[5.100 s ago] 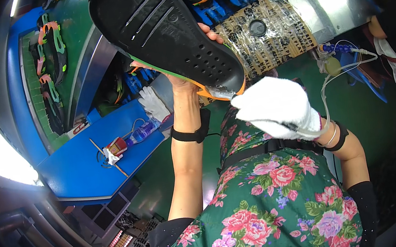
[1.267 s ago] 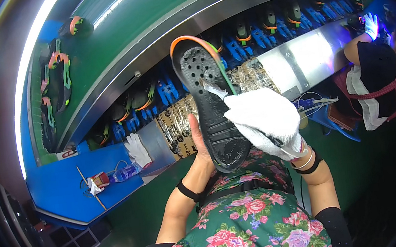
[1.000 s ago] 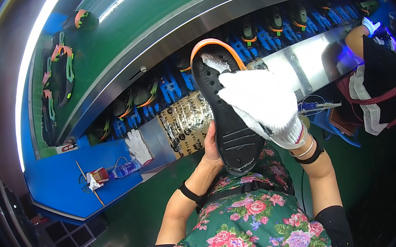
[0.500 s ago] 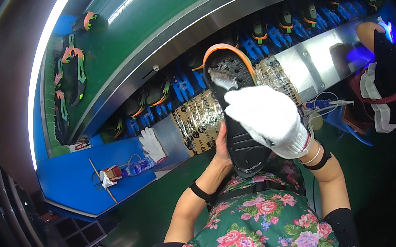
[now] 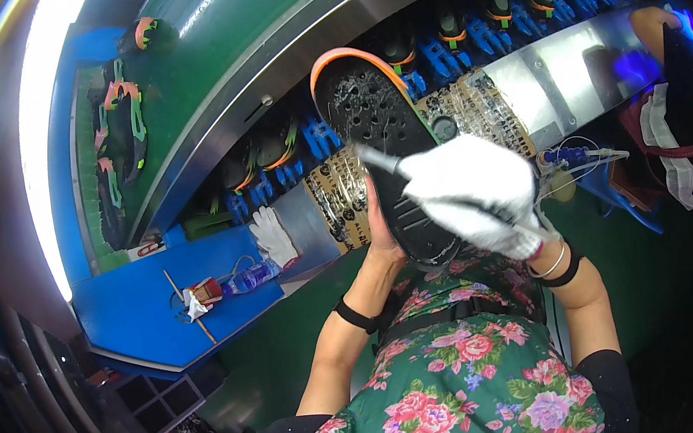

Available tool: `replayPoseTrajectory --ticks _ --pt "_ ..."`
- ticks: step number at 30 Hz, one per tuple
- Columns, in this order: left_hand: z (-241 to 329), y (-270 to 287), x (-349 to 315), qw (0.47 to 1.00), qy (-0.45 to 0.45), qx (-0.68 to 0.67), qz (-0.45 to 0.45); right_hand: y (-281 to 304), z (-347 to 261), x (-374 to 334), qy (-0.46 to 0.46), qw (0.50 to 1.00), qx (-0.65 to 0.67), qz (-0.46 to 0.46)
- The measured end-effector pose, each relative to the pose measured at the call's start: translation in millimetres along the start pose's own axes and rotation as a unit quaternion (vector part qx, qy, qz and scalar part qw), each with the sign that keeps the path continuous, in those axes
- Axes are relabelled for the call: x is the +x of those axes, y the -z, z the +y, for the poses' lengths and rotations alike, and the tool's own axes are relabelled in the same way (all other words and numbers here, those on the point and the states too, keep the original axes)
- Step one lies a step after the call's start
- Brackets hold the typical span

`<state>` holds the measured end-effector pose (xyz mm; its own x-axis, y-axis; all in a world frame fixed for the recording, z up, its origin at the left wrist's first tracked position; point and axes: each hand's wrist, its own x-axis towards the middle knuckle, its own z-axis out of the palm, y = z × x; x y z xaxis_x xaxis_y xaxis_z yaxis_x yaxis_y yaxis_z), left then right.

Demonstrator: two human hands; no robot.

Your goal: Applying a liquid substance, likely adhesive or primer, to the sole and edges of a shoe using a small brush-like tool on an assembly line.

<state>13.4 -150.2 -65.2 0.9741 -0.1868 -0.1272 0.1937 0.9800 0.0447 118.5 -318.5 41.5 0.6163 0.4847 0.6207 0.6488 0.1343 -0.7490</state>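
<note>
- Left hand, bare, is clamped on the edge of the black shoe sole, held upright above the bench.
- Right hand, white-gloved, is closed on a thin brush touching the sole.
- Risk: a one-sided grip may let the sole pivot under brush pressure.
- Risk: wet coating could smear onto the glove or the orange rim.

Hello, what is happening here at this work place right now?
A person in a flowered top holds up a black shoe sole with an orange edge, underside facing them. The bare left hand supports it from behind, near the heel. The right hand, in a white glove, holds a brush against the middle of the sole. Behind runs a conveyor with more soles on blue holders. A spare white glove lies on the blue bench. Another person works at the right.
</note>
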Motion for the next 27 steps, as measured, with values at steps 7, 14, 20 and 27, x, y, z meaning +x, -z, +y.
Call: replayPoseTrajectory --ticks 7,14,20,27 --pt "-2 -21 21 0.988 -0.031 0.139 0.064 -11 8 -15 0.04 0.996 -0.064 -0.039" --pt "3 -38 33 0.99 -0.052 0.131 -0.01 -21 7 -17 0.009 0.998 -0.045 -0.042" --pt "4 -48 38 0.985 -0.116 0.12 0.052 -6 11 -14 -0.016 1.0 0.019 -0.012" --pt "19 -36 40 0.998 -0.049 0.05 0.007 -20 8 -25 0.037 0.997 0.036 -0.049"
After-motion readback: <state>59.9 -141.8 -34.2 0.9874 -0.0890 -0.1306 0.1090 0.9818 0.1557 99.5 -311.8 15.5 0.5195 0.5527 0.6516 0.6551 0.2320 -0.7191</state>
